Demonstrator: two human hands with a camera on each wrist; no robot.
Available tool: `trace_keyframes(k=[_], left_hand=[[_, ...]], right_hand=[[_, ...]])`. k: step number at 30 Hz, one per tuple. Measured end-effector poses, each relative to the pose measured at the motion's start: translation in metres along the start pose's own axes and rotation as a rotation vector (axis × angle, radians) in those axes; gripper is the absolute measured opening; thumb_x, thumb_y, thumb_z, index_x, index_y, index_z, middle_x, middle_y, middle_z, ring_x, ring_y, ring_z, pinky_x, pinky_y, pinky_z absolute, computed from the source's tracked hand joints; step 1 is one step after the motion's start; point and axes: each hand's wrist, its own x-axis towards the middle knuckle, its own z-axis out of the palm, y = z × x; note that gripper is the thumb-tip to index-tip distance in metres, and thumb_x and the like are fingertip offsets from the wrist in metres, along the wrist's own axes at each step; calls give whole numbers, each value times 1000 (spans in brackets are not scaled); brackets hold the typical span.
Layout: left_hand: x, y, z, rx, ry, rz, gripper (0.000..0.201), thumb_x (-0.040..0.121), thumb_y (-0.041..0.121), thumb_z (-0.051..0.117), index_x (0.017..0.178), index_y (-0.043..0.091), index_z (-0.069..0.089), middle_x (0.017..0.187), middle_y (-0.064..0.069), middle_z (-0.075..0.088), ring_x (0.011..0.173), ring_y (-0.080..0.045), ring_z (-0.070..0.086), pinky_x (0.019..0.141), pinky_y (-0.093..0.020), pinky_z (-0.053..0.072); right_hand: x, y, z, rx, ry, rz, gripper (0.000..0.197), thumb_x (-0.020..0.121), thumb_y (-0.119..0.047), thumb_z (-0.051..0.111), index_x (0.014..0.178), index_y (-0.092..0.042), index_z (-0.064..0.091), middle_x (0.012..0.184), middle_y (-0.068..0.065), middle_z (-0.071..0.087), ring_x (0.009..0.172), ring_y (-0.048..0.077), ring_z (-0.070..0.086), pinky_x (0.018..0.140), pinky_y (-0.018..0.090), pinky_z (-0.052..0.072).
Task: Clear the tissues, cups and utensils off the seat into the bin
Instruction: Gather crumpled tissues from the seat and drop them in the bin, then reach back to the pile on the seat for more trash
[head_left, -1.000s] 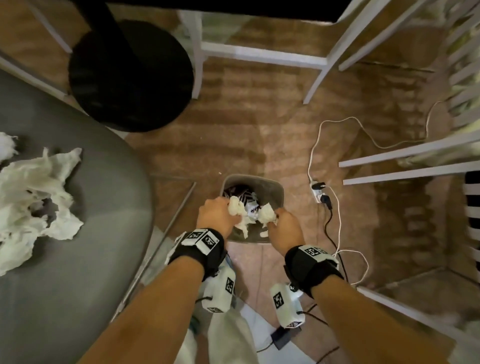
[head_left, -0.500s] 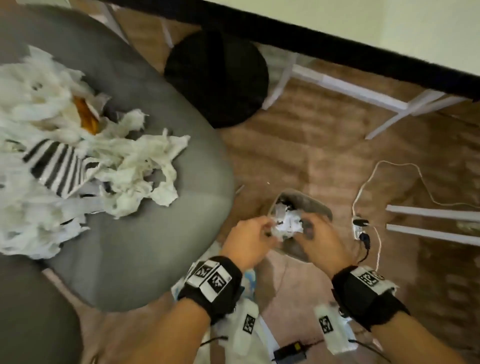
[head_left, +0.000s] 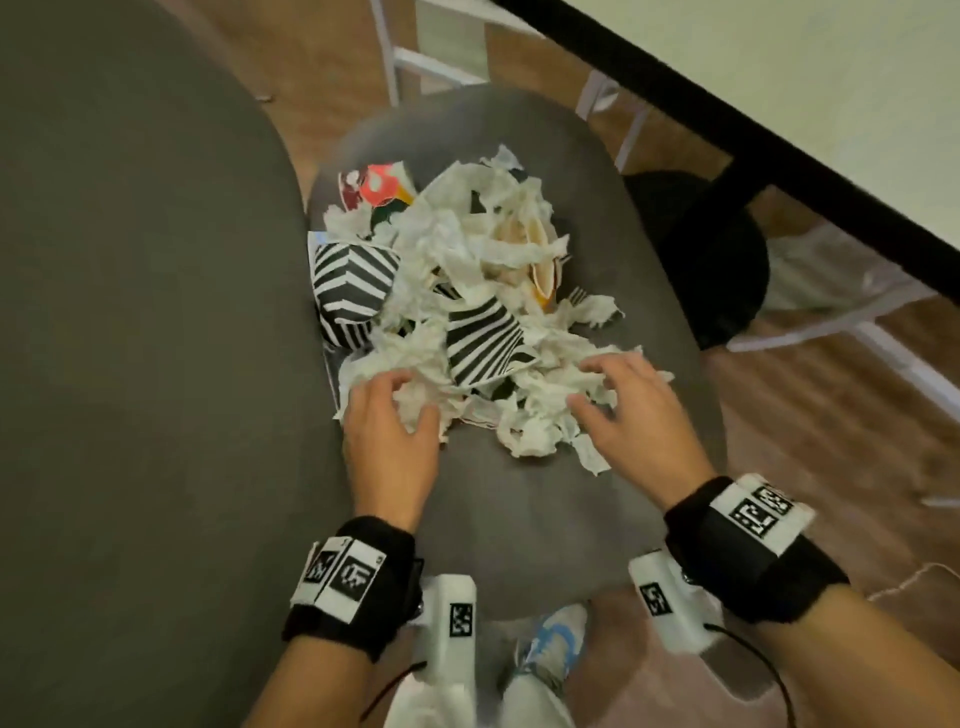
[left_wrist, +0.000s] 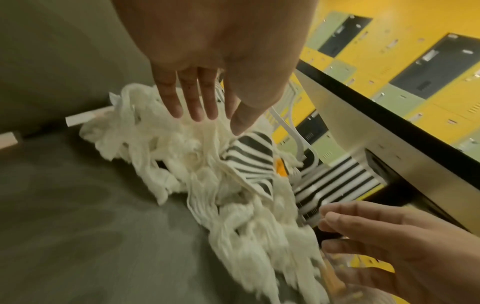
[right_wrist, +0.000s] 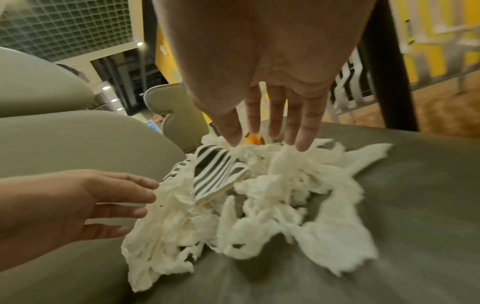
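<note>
A heap of torn white tissues (head_left: 467, 270) lies on the grey seat (head_left: 519, 509). Crushed black-and-white striped cups (head_left: 353, 280) sit in it, with a red-patterned cup (head_left: 376, 187) at the back and an orange-lined cup (head_left: 543, 270) to the right. My left hand (head_left: 402, 400) hovers at the heap's near left edge, fingers relaxed and touching tissue. My right hand (head_left: 597, 389) reaches over the near right edge with fingers spread. In the wrist views the left hand's fingers (left_wrist: 197, 107) and the right hand's fingers (right_wrist: 272, 127) are straight above the tissues (right_wrist: 272, 205), holding nothing. The bin is out of view.
The grey seat back (head_left: 130, 312) rises to the left. A black round table base (head_left: 717, 265) stands on the wood floor beyond the seat, under a black-edged tabletop (head_left: 727, 130). White chair legs (head_left: 883, 353) stand to the right. My shoe (head_left: 556, 639) is below the seat's front edge.
Both hands held tissue over the bin and let it go there. They have since swung left to the seat and now hover empty over the heap.
</note>
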Motion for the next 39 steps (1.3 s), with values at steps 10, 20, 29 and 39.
trace_keyframes(k=[10,20,29,39], left_hand=[[88,9,-14,85,229,-20,59,89,41,59,138,13,42,141,-8,44,121,-24,42,98,-29,34],[130,-1,-12,-62,97,-221,65,78,30,75,134,14,48,128,-7,47,114,-22,53,96,-26,39],[103,33,-34,-271,289,-65,33,82,31,65,112,18,62,113,1,65,98,-6,63,90,-26,53],[-45,103,30,-402,-399,194,19,87,17,66,101,28,65,102,5,70,91,-7,68,78,-23,55]], right_hand=[[75,-56,45,-259,-7,-63,63,85,-44,63,137,-15,43,131,6,49,125,28,37,107,38,33],[74,-50,53,-80,59,0,33,84,-35,67,112,-19,58,117,-1,48,116,18,41,93,26,36],[24,-50,14,363,210,60,17,87,-31,65,100,-20,63,90,-12,66,81,1,57,72,20,46],[-107,64,-34,504,492,449,14,89,-14,61,102,-19,63,92,-13,68,84,1,63,79,24,52]])
